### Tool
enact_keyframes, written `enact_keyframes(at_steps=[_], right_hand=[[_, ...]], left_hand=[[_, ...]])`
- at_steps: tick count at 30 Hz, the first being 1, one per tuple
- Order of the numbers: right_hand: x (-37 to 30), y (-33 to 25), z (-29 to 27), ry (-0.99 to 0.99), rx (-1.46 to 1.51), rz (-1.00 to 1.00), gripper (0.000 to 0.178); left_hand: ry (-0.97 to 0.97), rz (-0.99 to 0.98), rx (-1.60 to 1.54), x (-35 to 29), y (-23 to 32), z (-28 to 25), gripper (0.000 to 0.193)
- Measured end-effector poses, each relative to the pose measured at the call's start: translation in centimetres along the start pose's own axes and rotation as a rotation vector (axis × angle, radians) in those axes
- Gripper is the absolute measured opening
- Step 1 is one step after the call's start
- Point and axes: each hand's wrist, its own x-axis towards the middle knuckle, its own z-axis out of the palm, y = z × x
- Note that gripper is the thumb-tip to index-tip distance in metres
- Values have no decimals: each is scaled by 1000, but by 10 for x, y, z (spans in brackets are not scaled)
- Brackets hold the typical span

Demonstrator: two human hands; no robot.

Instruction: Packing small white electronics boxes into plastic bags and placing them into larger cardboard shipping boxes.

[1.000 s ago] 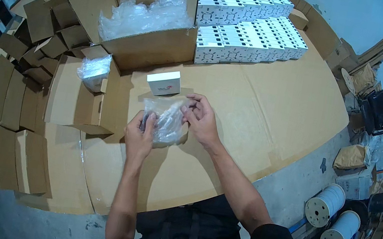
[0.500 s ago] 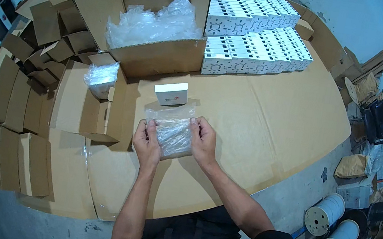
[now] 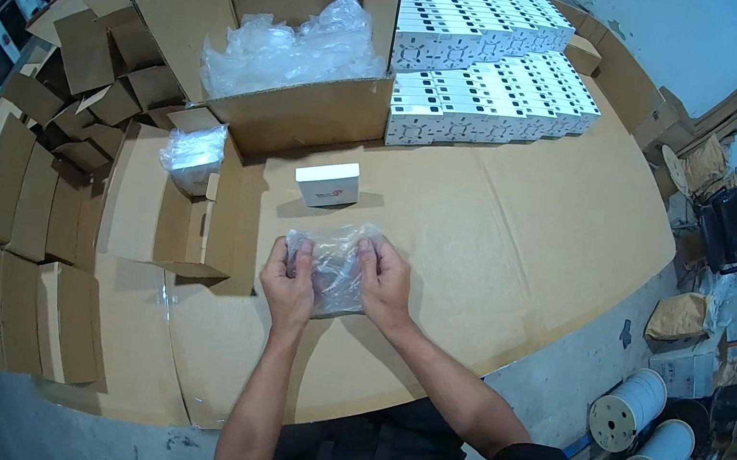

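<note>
A clear bubble-wrap bag is stretched between my two hands over the cardboard-covered table. My left hand pinches its left edge, thumb on top. On the other edge, my right hand grips it the same way. Just beyond the bag, a small white box stands on its long side, apart from both hands. To the left is an open brown carton with a bubble-wrapped bundle in its far end.
A large open carton full of clear plastic bags stands at the back. Rows of stacked white boxes sit right of it. Folded-open brown cartons crowd the left side. Cable spools stand on the right, below the table.
The bag's far edge has lifted and bunched nearer my fingers, and its mouth looks rounder. My hands keep their grip with slight shifts. The white box stays in place.
</note>
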Motion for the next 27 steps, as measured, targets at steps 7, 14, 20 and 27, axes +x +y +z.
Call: enact_keyframes(at_steps=[7, 14, 20, 27], right_hand=[[0, -9, 3, -2, -4, -37, 32], [20, 9, -14, -89, 115, 87, 24], [57, -25, -43, -42, 154, -74, 14], [56, -59, -42, -286, -500, -682, 23]], left_hand=[[117, -128, -262, 10, -9, -17, 16], [-355, -278, -232, 2, 11, -27, 47], [-371, -274, -172, 0, 14, -27, 43], [-369, -204, -87, -1, 15, -24, 40]])
